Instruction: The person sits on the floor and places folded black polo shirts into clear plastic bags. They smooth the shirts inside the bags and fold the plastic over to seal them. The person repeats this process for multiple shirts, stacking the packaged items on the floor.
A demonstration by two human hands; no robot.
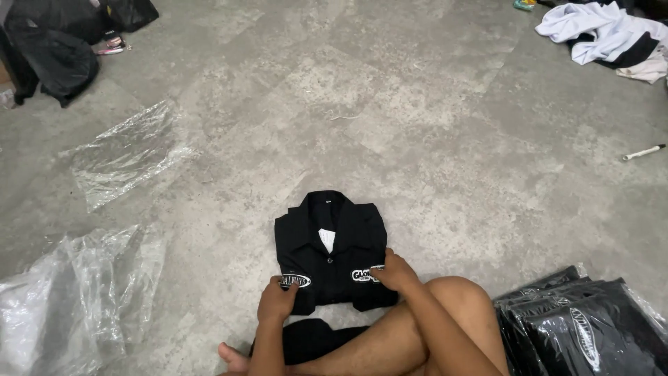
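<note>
Grey concrete floor (431, 139): we are pinching a folded black shirt (334, 244) at its near corners, left hand (276, 301) and right hand (395, 271) both closed on fabric.

Black folded shirt (332, 251) with white oval chest patches and a white neck tag. Grey mottled concrete floor (417, 125). Clear, glossy plastic bags (76, 299). Black bagged garments (584, 327) with a white oval emblem. White and black clothes pile (605, 35). White marker (643, 152).

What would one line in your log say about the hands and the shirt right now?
left hand: on folded black shirt, lower left edge | right hand: on its lower right edge | shirt: flat on grey floor
</note>
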